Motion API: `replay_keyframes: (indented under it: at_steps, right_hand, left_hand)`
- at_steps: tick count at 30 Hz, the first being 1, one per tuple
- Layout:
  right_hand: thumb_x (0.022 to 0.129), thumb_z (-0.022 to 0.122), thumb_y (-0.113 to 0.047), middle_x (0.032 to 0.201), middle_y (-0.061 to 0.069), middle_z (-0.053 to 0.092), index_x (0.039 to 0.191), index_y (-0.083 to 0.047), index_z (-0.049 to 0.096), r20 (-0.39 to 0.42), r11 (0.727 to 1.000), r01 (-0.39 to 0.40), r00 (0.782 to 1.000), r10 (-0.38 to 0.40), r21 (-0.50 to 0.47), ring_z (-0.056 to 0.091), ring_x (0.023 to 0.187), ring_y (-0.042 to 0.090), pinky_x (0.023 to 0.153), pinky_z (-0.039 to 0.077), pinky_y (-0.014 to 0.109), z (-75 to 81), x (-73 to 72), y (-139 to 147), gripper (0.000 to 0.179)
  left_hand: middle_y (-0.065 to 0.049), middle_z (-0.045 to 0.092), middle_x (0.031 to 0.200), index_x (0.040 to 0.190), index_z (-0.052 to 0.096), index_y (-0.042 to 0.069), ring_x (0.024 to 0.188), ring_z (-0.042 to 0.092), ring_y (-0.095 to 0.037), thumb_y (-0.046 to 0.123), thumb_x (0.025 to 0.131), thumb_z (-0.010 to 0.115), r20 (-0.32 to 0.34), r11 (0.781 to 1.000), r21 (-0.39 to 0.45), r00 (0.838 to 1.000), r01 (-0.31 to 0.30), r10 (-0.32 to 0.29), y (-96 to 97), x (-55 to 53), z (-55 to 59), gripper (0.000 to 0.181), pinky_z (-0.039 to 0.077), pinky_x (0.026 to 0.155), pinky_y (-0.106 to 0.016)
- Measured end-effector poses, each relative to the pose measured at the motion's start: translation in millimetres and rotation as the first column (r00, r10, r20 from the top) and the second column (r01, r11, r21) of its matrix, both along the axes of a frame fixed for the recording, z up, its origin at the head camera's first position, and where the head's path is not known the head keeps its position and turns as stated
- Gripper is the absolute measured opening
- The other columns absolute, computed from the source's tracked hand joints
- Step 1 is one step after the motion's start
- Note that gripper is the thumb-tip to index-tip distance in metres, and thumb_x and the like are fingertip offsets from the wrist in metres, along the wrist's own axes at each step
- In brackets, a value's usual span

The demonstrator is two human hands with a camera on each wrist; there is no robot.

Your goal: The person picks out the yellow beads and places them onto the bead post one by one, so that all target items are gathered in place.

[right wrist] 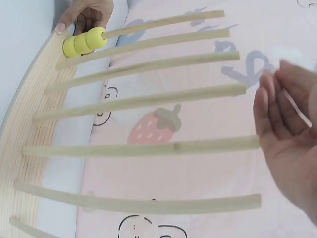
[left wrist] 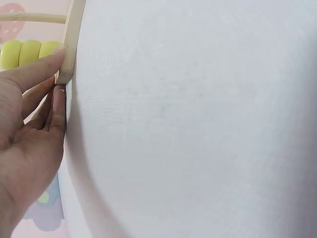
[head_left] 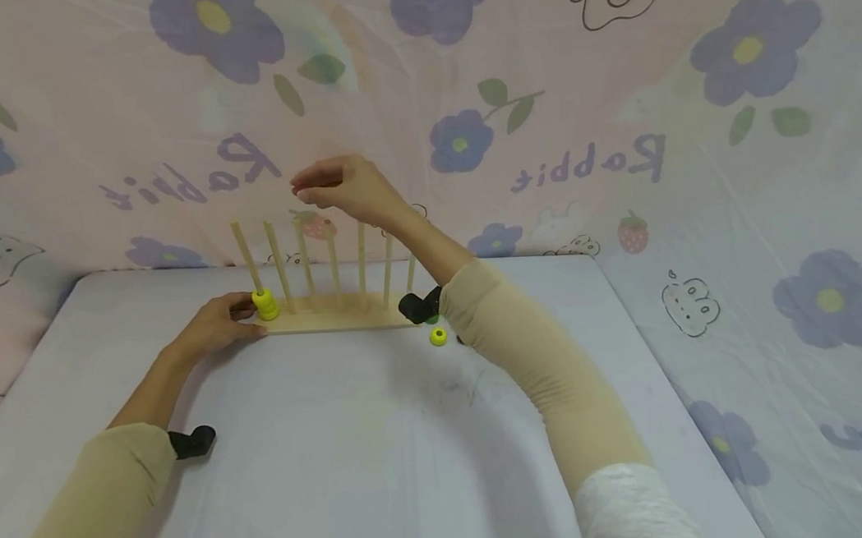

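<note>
A wooden peg rack, a flat base with a row of upright rods, stands near the back of the white table. Three yellow beads are stacked at the foot of its leftmost rod. My left hand holds the left end of the base, thumb at the front edge and fingers round the end beside the beads. Above the rods is my right hand, its fingers loosely bent and close together, with no object visible in them. The other rods bear no beads.
A loose yellow bead lies on the table off the rack's right end. Next to it, a green piece and a dark one show partly behind the right wrist's black strap mount. A flower-print cloth hangs behind.
</note>
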State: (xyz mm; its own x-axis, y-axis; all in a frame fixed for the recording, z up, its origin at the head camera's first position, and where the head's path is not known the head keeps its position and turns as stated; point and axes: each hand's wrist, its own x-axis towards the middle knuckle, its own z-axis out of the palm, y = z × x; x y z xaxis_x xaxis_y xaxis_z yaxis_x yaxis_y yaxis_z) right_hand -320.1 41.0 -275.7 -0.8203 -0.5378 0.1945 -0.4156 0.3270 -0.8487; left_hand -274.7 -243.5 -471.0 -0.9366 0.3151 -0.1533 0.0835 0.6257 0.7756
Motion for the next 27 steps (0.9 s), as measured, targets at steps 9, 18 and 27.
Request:
replay_keyframes:
  at_steps: [9, 18, 27]
  right_hand:
    - [0.094, 0.071, -0.022, 0.112, -0.001, 0.073, 0.119, -0.009, 0.072, 0.007, 0.999, 0.028, 1.0, -0.028, -0.015, 0.068, 0.099, 0.014, 0.084, 0.056, 0.026, 0.3, 21.5, 29, 0.028]
    - [0.093, 0.072, -0.022, 0.112, -0.003, 0.073, 0.119, -0.009, 0.072, 0.023, 1.0, 0.007, 1.0, -0.006, -0.028, 0.068, 0.101, 0.014, 0.084, 0.056, 0.029, -3.6, 35.4, 54, 0.029]
    - [0.093, 0.072, -0.014, 0.116, 0.006, 0.072, 0.121, -0.006, 0.07, 0.064, 0.993, 0.034, 0.998, -0.027, -0.11, 0.068, 0.105, 0.022, 0.093, 0.055, 0.04, -11.9, 44.6, 83, 0.03]
  left_hand:
    - [-0.034, 0.041, 0.145, 0.148, 0.029, -0.014, 0.133, 0.043, -0.047, 0.016, 0.089, 0.076, -0.011, 1.0, -0.015, 1.0, 0.006, -0.006, -1.7, -0.8, -1.3, 0.081, 0.034, 0.113, -0.055]
    - [-0.034, 0.044, 0.144, 0.146, 0.033, -0.014, 0.132, 0.045, -0.046, 0.018, 0.087, 0.078, -0.029, 1.0, -0.031, 1.0, 0.004, -0.005, -4.8, -4.0, -2.3, 0.081, 0.035, 0.112, -0.055]
    - [-0.035, 0.051, 0.136, 0.143, 0.039, -0.015, 0.124, 0.051, -0.047, 0.022, 0.085, 0.08, -0.064, 0.997, -0.079, 0.998, -0.004, -0.001, -3.3, -5.6, 0.2, 0.08, 0.04, 0.107, -0.057]
